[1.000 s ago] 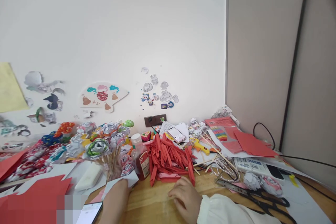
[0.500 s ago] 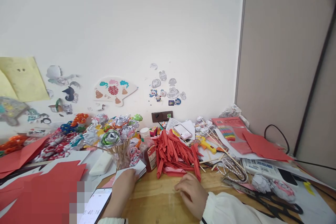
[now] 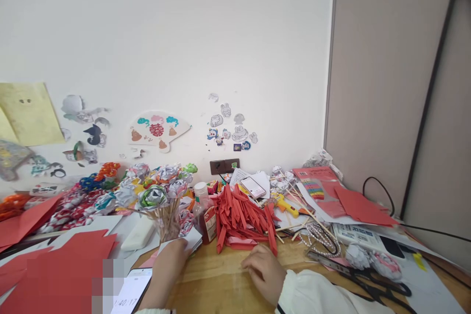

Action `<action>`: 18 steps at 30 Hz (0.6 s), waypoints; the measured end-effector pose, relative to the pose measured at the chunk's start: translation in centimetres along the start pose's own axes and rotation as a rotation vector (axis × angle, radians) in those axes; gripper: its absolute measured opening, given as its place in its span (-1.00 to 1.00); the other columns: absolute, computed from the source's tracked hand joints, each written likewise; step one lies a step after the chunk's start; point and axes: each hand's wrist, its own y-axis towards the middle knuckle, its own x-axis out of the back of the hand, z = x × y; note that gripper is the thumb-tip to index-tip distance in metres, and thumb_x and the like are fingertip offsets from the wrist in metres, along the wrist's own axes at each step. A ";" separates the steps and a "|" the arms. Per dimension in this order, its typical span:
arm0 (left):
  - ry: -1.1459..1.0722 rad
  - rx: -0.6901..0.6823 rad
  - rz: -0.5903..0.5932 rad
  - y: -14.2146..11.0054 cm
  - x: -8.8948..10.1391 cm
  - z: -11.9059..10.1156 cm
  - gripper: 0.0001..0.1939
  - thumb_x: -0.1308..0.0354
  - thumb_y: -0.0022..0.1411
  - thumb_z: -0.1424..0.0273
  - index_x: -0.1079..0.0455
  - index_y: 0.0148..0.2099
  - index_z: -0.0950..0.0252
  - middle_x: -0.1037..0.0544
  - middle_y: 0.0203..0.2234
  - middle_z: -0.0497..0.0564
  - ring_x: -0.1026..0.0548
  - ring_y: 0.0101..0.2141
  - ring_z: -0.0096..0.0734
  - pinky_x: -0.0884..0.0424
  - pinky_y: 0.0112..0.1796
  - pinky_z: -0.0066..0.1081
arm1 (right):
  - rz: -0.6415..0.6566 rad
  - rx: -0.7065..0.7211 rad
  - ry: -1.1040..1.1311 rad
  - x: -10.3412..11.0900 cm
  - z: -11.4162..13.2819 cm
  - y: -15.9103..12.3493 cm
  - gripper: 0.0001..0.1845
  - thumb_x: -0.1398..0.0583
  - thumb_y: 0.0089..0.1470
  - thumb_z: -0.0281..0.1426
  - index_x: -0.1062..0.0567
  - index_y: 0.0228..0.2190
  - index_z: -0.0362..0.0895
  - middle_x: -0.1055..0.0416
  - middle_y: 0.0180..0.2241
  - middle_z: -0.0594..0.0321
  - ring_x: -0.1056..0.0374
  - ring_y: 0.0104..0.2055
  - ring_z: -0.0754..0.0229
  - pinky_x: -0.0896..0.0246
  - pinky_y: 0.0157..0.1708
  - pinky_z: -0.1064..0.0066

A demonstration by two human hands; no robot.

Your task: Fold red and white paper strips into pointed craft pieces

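Note:
My left hand [image 3: 172, 261] is at a small stack of white paper sheets [image 3: 194, 241], left of the middle of the wooden table. Its fingers are closed at the sheets' near edge, and the back of the hand hides most of the fingertips. My right hand [image 3: 264, 269] rests on the table, loosely bent, with nothing in it. Just beyond it lies a heap of folded red paper strips [image 3: 241, 216]. Left of my left forearm is a phone [image 3: 133, 287] with a running timer on its screen.
A bottle [image 3: 205, 221] and a holder of sticks with paper flowers [image 3: 153, 196] stand beyond my left hand. Black-handled scissors [image 3: 379, 284], a bead string [image 3: 320, 238] and a yellow glue gun [image 3: 286, 206] lie right. Red paper sheets [image 3: 73, 265] cover the left side.
The camera view has shifted slightly, so everything appears a little further left. The timer has advanced. Both hands keep their places on the table.

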 end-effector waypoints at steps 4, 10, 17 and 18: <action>-0.019 -0.023 -0.079 0.6 -0.3 0.5 -0.75 0.10 0.02 0.42 -0.34 -0.27 0.33 -0.51 -0.34 0.14 -0.43 -0.27 -0.24 -0.26 -0.31 -0.39 | 0.007 0.000 0.002 -0.3 -0.3 -0.1 -0.73 -0.01 -0.17 -0.62 -0.39 -0.43 -0.10 -0.35 -0.47 0.24 -0.19 -0.34 0.20 -0.07 -0.34 0.37; -0.010 -0.027 -0.156 1.4 -0.8 1.2 -0.66 0.08 -0.04 0.41 -0.32 -0.19 0.40 -0.47 -0.25 0.20 -0.39 -0.21 -0.16 -0.24 -0.23 -0.35 | 0.033 0.041 -0.006 0.0 0.0 -0.1 -0.73 0.00 -0.18 -0.62 -0.38 -0.44 -0.11 -0.37 -0.48 0.26 -0.18 -0.35 0.22 -0.05 -0.33 0.38; -0.006 -0.016 -0.261 2.0 -1.6 2.5 -0.63 0.13 0.00 0.48 -0.24 -0.11 0.45 -0.45 -0.22 0.22 -0.40 -0.21 -0.20 -0.25 -0.22 -0.38 | -0.007 0.128 -0.053 -0.9 -1.0 0.2 -0.72 0.00 -0.31 -0.60 -0.38 -0.49 -0.12 -0.37 -0.55 0.25 -0.20 -0.41 0.20 -0.07 -0.38 0.36; -0.002 -0.011 -0.274 2.1 -1.6 2.7 -0.63 0.14 0.00 0.49 -0.24 -0.10 0.44 -0.47 -0.24 0.21 -0.42 -0.23 -0.21 -0.26 -0.24 -0.39 | 0.003 0.162 -0.060 -1.1 -1.3 0.2 -0.72 0.00 -0.34 -0.59 -0.38 -0.50 -0.12 -0.38 -0.56 0.26 -0.20 -0.42 0.20 -0.06 -0.38 0.36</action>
